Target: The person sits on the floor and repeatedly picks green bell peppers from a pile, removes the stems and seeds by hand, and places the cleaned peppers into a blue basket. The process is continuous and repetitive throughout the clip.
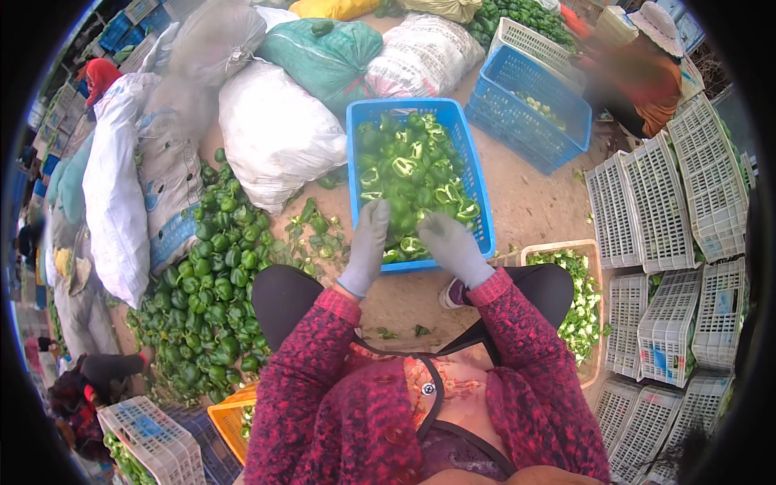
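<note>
Both of my hands wear pale grey gloves and are over the near end of a blue plastic crate [479, 224]. The crate holds green bell peppers [445, 193], many of them cut open with pale insides showing. At the crate's near left side is my left hand [367, 242], fingers pointing away from me, close beside a blurred green pepper [400, 213]. To the right, my right hand [451, 245] has its fingers curled in over the peppers. Blur and the gloves hide whether either hand grips anything.
Whole green peppers [212, 297] lie heaped on the ground at left. A tan crate [597, 315] of pale pepper pieces stands by my right knee. White crates [661, 200] are stacked at right, stuffed sacks [279, 133] lie ahead, and a person [642, 79] sits beyond blue crates [527, 115].
</note>
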Available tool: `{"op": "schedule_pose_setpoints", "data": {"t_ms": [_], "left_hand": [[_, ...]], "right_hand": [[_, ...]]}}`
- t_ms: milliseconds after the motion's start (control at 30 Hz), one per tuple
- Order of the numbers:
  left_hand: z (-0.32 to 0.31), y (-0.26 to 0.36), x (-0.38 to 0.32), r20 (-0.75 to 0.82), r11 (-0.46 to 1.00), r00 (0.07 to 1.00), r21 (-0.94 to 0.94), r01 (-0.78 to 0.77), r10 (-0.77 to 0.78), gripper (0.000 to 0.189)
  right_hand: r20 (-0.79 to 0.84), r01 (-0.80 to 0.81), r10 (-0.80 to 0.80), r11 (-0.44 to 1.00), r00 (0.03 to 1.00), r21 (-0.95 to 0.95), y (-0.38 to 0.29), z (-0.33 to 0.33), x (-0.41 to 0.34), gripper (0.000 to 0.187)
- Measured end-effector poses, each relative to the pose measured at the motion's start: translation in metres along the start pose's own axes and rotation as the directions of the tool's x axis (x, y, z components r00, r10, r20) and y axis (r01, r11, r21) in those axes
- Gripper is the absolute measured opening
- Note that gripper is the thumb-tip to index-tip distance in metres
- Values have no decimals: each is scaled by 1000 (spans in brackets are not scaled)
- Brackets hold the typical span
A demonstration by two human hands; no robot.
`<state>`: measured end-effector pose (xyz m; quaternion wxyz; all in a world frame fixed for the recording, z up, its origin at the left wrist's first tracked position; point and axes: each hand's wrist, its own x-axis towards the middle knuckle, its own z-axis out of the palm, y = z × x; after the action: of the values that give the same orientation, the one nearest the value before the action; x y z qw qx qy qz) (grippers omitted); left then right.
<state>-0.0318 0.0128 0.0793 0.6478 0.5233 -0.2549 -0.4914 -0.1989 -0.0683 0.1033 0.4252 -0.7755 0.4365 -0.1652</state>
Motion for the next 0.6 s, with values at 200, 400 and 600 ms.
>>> {"op": "schedule_pose_setpoints", "data": {"t_ms": [200, 400, 600], "left_hand": [[-5, -8, 10, -56, 981, 998, 192, 3, 8, 79], [3, -10, 12, -12, 979, 1000, 204, 18, -16, 76], [0, -13, 9, 144, 989, 987, -115, 91, -74, 78]], "right_hand": [[309, -198, 163, 976, 937, 86, -7, -5, -3, 21], [260, 1, -15, 999, 966, 51, 25, 17, 18, 24], [353, -283, 242, 957, 904, 70, 45, 23, 24, 26]]}}
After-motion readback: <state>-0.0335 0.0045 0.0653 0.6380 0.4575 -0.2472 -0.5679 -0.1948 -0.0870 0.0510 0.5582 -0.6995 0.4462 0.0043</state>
